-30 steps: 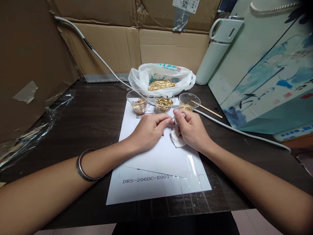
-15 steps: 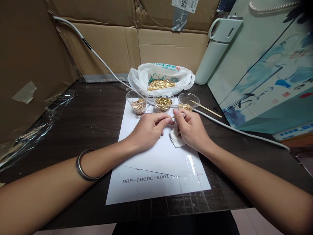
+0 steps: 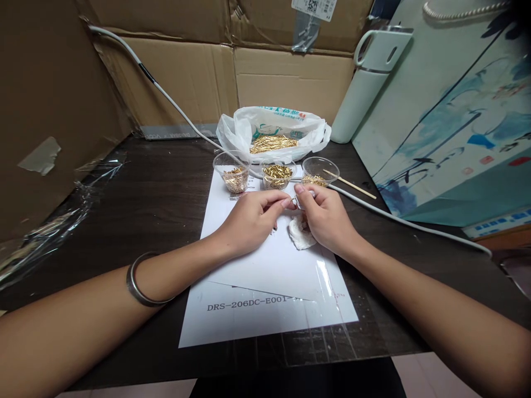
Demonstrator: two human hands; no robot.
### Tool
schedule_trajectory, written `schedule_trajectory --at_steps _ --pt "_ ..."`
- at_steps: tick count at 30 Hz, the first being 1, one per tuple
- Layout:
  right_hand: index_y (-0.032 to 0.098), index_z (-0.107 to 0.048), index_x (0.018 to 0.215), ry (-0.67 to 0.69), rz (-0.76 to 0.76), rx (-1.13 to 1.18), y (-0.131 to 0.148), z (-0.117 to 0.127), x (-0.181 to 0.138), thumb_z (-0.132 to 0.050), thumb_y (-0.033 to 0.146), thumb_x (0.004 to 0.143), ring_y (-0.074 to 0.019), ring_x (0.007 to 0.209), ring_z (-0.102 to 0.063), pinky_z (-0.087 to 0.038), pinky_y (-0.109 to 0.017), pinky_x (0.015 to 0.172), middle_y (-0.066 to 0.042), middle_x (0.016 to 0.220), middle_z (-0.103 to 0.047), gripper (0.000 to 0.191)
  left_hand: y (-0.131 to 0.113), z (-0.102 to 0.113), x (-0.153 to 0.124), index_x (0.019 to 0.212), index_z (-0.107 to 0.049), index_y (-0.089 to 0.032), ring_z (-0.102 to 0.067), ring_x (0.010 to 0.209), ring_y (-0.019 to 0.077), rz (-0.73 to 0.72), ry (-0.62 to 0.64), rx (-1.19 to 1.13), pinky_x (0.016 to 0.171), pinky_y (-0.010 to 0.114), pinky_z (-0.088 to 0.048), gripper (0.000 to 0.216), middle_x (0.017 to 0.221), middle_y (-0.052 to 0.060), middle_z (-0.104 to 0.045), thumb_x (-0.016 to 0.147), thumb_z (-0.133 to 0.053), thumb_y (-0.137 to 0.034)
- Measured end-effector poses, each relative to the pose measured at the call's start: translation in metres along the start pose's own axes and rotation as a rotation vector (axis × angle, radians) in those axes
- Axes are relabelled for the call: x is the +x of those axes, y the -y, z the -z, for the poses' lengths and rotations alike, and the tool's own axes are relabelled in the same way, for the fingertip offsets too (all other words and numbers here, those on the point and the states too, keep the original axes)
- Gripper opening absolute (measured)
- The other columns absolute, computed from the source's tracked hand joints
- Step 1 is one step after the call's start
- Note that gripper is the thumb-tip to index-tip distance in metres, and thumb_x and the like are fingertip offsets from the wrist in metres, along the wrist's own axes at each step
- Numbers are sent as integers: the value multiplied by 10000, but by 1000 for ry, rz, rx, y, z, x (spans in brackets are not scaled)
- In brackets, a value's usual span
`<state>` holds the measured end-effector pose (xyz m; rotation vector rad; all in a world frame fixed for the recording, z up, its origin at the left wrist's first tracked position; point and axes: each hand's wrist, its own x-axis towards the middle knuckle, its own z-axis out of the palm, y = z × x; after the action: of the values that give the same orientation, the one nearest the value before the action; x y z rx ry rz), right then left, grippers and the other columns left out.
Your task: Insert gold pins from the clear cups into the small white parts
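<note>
Above the paper, my left hand [image 3: 251, 221] and my right hand [image 3: 329, 221] meet almost fingertip to fingertip. Thumb and forefinger of my left hand pinch a thin gold metal pin [image 3: 292, 199] that points toward my right fingers. My right hand is also closed in a pinch; something small and whitish shows at its fingers, too covered to name. Under and beside that hand lies a crumpled white tissue [image 3: 301, 236]. Just beyond the hands stand three clear plastic cups of small gold metal pieces: a left cup [image 3: 218, 166], a middle cup [image 3: 292, 170] and a right cup [image 3: 321, 165].
A white plastic bag [image 3: 236, 130] of long gold pins sits behind the cups. Printed paper [image 3: 249, 276] lies on the dark table [image 3: 136, 199]. A wooden stick [image 3: 357, 187] leans from the right cup; a white cable [image 3: 415, 224] crosses behind. A pale bottle [image 3: 360, 99] stands back right.
Almost nothing differs. Both hands keep the same pinch in the same place, with only a very slight shift at the fingertips.
</note>
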<state>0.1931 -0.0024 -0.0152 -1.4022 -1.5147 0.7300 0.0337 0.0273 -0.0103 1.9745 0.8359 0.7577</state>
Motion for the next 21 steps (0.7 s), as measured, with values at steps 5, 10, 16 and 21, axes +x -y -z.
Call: schedule_trajectory --at_steps 5,10,16,21 --pt "180 -440 617 6 3 14 1 0 1 -421 484 903 -70 487 -353 -251 -229 459 41 520 -390 418 -2 0 0 922 -650 -164 -479 590 87 -16 -6 12 553 218 -383 274 766 20 -620 919 -423 -317" --pt "180 -450 616 26 0 28 2 2 1 -433 475 899 -71 474 -335 -248 -232 453 46 508 -380 409 -2 0 0 939 -656 -158 -478 586 95 -18 -4 19 544 218 -381 284 710 17 -594 917 -421 -316" --pt "176 -470 633 49 12 67 2 3 1 -437 461 902 -66 476 -333 -258 -227 458 50 519 -382 394 -4 1 0 1017 -661 -171 -468 567 98 -1 -3 34 540 227 -368 305 643 3 -551 922 -415 -324" --pt "175 -468 627 53 24 63 1 4 1 -436 458 904 -64 481 -339 -263 -227 464 48 524 -392 398 -5 2 1 1011 -667 -169 -482 575 96 13 0 23 549 227 -371 301 643 -2 -557 920 -423 -320"
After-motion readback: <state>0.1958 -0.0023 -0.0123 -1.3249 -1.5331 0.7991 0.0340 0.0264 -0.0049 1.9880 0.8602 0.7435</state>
